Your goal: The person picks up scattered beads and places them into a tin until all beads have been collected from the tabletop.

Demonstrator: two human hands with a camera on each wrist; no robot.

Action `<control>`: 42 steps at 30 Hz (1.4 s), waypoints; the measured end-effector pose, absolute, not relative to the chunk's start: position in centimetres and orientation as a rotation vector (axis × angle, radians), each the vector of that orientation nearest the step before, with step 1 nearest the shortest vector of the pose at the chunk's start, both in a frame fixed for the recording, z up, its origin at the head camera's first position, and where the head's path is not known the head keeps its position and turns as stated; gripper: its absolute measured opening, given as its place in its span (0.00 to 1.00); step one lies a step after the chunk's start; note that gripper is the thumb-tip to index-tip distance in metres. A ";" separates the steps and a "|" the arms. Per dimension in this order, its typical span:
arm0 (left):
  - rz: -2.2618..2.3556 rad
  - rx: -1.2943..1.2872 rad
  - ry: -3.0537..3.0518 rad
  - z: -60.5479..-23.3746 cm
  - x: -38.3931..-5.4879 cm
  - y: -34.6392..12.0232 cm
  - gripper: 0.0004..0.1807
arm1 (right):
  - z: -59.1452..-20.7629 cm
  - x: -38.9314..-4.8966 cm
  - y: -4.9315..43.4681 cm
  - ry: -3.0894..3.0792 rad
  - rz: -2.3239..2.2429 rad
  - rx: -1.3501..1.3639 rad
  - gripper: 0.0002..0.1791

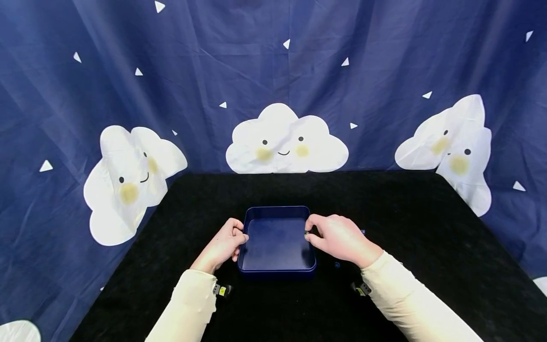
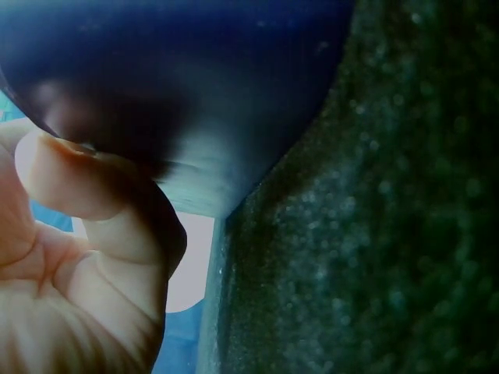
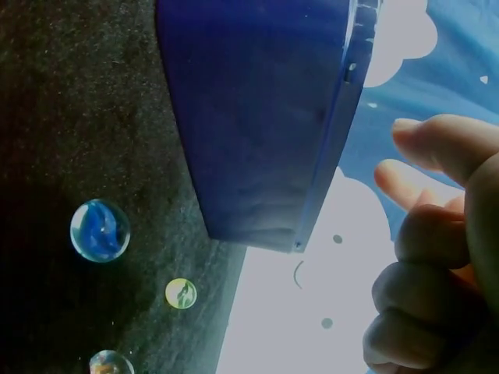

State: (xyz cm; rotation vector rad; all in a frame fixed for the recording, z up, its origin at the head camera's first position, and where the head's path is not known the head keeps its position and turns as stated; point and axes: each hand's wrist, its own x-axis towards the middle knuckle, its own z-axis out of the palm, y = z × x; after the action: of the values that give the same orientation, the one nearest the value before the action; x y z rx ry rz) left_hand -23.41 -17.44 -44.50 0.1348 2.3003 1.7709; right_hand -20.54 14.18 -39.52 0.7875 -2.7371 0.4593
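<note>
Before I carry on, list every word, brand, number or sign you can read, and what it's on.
Readable text: none.
Left wrist device: bright yellow-green label, too small to read.
Right wrist device: yellowish patch, too small to read.
Blue tray and marbles: no lettering visible.
Curtain: cloud faces and white triangles, no lettering visible.

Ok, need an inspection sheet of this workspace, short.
Surface: black top, fabric-like.
Job's things: open blue box, no contents visible; to its right, blue marble, yellow-green marble, third marble cut off by the frame.
Clutter: nothing seen.
Hands: left hand grips the box's left wall; right hand at the right rim, whether holding anything unclear.
Cables: nothing seen.
Surroundings: navy curtain, white clouds.
</note>
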 end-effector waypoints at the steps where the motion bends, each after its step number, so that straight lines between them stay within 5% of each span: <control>1: 1.770 0.134 2.297 -44.6 -23.4 -17.4 0.20 | -39.5 -20.5 14.2 -2.742 0.452 0.787 0.09; 21: 1.763 0.158 2.294 -45.3 -23.3 -16.8 0.20 | -42.5 -21.0 19.3 -2.830 0.562 0.510 0.09; 35: 1.726 0.150 2.346 -42.7 -22.4 -16.5 0.18 | -44.5 -22.1 19.1 -2.918 0.438 0.625 0.10; 42: 1.750 0.138 2.318 -44.9 -23.6 -17.5 0.19 | -44.5 -22.2 19.0 -2.909 0.439 0.686 0.07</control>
State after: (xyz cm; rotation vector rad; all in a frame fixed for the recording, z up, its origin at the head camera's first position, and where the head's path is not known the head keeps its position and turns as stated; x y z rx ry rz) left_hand -23.65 -17.45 -44.91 0.1376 2.3180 1.7501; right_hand -22.21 19.04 -44.48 0.6864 -2.9087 0.4390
